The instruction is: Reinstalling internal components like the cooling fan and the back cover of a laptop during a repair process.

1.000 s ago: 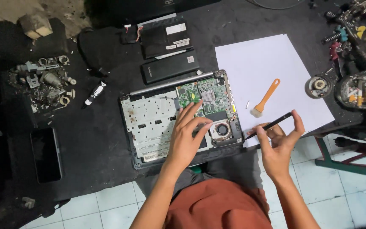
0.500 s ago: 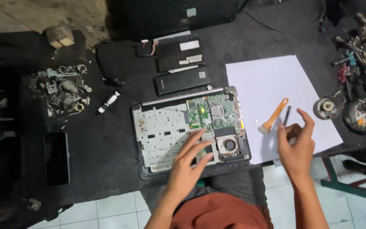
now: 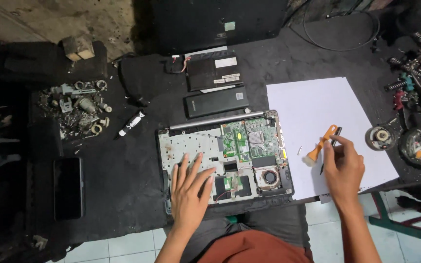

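Two hands at work: your left hand (image 3: 189, 187) lies flat, fingers spread, on the opened laptop (image 3: 225, 156), its motherboard already exposed and still mounted. Your right hand (image 3: 343, 168) grips a dark screwdriver (image 3: 331, 152) over the white paper (image 3: 323, 126), beside an orange brush (image 3: 321, 145).

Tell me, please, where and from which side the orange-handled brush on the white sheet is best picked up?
Grip the orange-handled brush by its slim handle, probably from above. The handle slants up to the right, with bare white sheet on its upper side; the right hand already sits beside it.
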